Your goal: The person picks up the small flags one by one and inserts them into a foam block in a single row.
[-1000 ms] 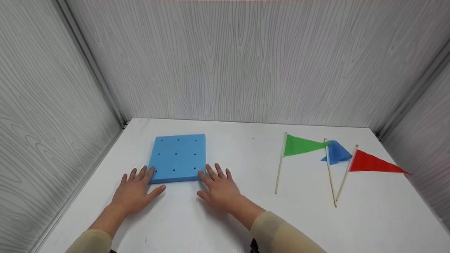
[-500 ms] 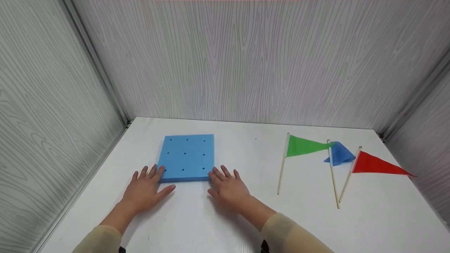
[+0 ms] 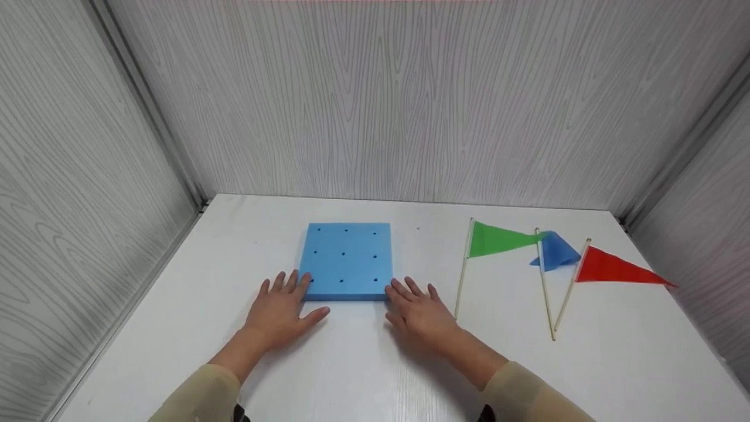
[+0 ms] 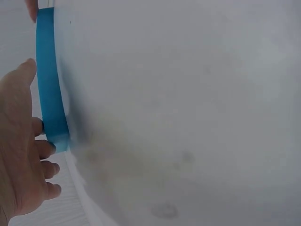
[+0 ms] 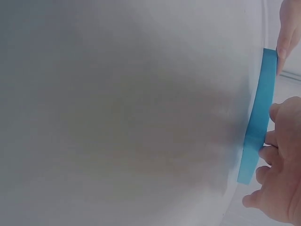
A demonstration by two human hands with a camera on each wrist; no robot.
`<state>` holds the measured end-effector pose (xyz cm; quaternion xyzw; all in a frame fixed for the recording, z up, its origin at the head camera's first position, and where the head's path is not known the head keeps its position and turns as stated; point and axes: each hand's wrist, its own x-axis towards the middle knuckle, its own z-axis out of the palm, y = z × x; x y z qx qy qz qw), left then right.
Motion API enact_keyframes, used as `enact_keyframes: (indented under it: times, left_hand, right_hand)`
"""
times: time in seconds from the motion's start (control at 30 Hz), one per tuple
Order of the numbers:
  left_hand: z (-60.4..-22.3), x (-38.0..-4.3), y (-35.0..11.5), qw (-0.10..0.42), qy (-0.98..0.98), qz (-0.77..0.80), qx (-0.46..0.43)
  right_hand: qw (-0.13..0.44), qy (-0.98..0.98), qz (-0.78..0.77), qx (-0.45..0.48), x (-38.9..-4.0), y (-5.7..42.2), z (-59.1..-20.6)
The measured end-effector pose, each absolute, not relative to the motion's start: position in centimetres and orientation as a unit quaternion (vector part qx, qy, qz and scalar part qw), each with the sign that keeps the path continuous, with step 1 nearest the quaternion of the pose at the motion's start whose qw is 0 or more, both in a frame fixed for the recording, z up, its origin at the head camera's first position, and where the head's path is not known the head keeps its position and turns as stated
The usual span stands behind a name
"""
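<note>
A flat blue square board (image 3: pixel 345 266) with several small holes in rows lies on the white table. At its near left corner is my left hand (image 3: pixel 280 313), index fingertip over the corner and thumb spread out in front of the near edge. My right hand (image 3: pixel 423 316) touches the near right corner with its fingertips, the fingers fairly straight. Both wrist views show the board's blue side edge, at the left in the left wrist view (image 4: pixel 49 75) and at the right in the right wrist view, with fingers against it. Neither hand grips the board.
On the right lie three small pennants on thin sticks: a green flag (image 3: pixel 498 239), a crumpled blue flag (image 3: pixel 556 252) and a red flag (image 3: pixel 615 266). The green tip overlaps the blue one. Wood-grain panels (image 3: pixel 375 105) wall the table at the back and sides.
The blue board has slid to the right across the table, with both hands moving along at its near corners. The flags stay where they were on the table; the view shifts slightly.
</note>
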<state>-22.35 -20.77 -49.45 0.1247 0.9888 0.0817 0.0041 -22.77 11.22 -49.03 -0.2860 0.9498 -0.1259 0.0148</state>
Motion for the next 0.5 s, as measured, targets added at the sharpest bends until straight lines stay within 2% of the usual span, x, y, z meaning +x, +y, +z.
enact_keyframes:
  times: [0.5]
  left_hand:
    - [-49.3,-22.9,-14.3,0.007,0.988,0.079,0.135]
  right_hand:
    - [0.019,0.955,-0.148,-0.255,-22.2,17.3,-49.2]
